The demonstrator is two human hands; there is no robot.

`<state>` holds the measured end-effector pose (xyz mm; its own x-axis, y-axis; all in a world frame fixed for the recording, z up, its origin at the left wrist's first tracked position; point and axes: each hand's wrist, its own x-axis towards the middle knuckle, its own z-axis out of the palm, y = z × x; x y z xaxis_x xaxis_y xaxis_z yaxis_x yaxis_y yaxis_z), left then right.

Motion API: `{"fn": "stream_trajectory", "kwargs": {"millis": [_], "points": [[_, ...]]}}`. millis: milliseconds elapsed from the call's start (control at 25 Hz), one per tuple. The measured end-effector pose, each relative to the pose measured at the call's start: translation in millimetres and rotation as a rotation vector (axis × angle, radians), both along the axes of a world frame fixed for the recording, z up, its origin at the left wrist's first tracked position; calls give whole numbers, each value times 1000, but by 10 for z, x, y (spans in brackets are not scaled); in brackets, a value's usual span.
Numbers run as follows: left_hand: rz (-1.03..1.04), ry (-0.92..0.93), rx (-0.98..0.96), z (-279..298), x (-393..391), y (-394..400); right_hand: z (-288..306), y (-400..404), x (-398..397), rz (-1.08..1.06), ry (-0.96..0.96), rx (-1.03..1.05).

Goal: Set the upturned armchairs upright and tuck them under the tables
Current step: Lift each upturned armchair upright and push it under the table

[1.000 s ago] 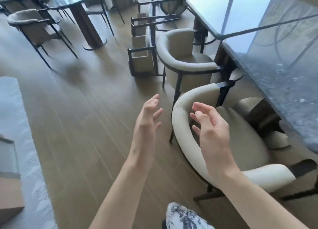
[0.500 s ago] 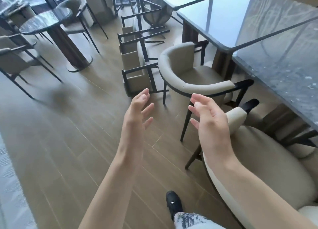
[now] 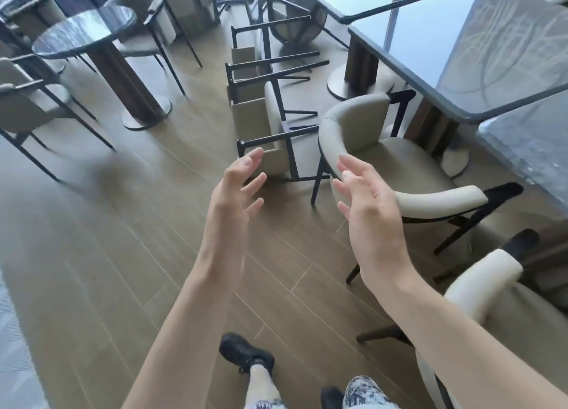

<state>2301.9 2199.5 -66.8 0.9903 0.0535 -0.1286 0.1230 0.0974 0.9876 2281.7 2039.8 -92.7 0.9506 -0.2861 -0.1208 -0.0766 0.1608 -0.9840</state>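
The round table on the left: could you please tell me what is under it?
Under the round table a dark pedestal column stands on a round base on the floor. The tabletop hides the column's top.

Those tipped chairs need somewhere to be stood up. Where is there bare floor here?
Bare wood floor lies open left of both hands, between the round table and the person's shoe. It is crowded ahead: tipped armchairs lie in a row, beside an upright armchair at the long tables.
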Motion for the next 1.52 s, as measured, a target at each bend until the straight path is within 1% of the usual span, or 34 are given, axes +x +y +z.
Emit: {"fn": "stream_trajectory", "kwargs": {"millis": [160,280,400,560,880,1080,1240,1360,1520], "points": [[-23,0,0,-51,741,430,-37,484,700,-11,7,6],[-70,-25,8,-57,1476,816,-69,879,1365,-54,-10,-20],[-139,-28,20,0,2237,1213,-62,1251,2037,-118,-6,-20],[-189,-29,54,131,3045,1633,13,1646,2748,-185,-8,-1],[-246,-72,99,226,4562,2407,167,2491,4251,-157,-69,-17],[-313,-108,114,272,5704,2763,199,2915,5405,-212,-106,-28],[-385,-94,126,321,6512,3019,187,3195,6247,-274,-103,-5],[-415,-80,143,326,7078,3146,173,3318,6715,-341,-84,3],[-484,-81,97,294,7762,3168,168,3356,7178,-446,-66,-21]]}}
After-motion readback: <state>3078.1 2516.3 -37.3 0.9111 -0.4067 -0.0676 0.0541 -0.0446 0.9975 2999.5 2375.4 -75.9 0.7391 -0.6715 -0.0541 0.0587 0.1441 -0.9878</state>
